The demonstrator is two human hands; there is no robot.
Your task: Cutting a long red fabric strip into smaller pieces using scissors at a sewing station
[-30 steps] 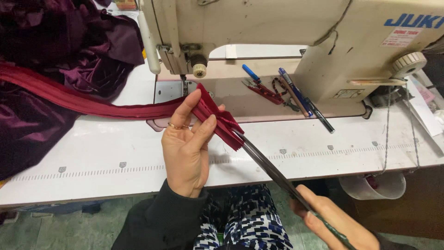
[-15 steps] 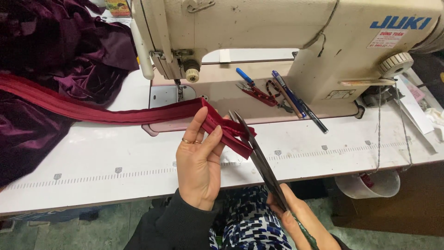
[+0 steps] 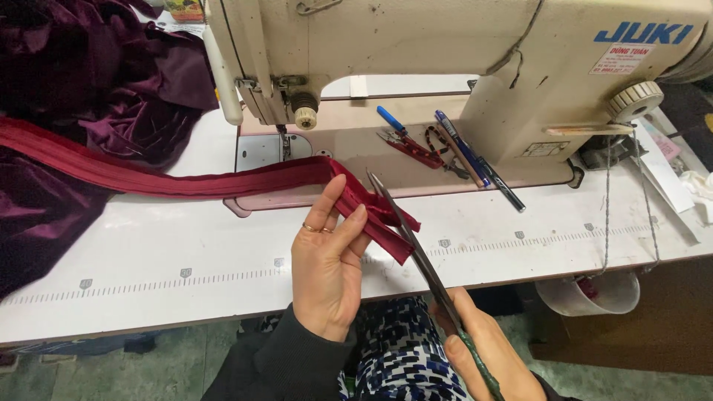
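A long dark red fabric strip (image 3: 186, 178) runs from the left across the white table and over the sewing machine bed. My left hand (image 3: 327, 263), wearing a ring, pinches the strip's end between thumb and fingers and holds it just above the table. My right hand (image 3: 486, 349) grips the handles of long scissors (image 3: 412, 245) at the table's front edge. The blades point up and away, lying against the strip's end right of my left fingers. Part of the right hand is cut off by the frame's bottom edge.
A cream sewing machine (image 3: 460, 67) stands at the back. Red snips (image 3: 408, 145) and blue pens (image 3: 464, 152) lie on its bed. Dark purple velvet cloth (image 3: 96, 96) is heaped at left. A white cup (image 3: 594, 293) hangs under the table's right edge. A ruler scale (image 3: 223, 271) runs along the table.
The scissors have slid forward along the strip's end, and my right hand has risen nearer the table edge. My left hand keeps its pinch on the strip.
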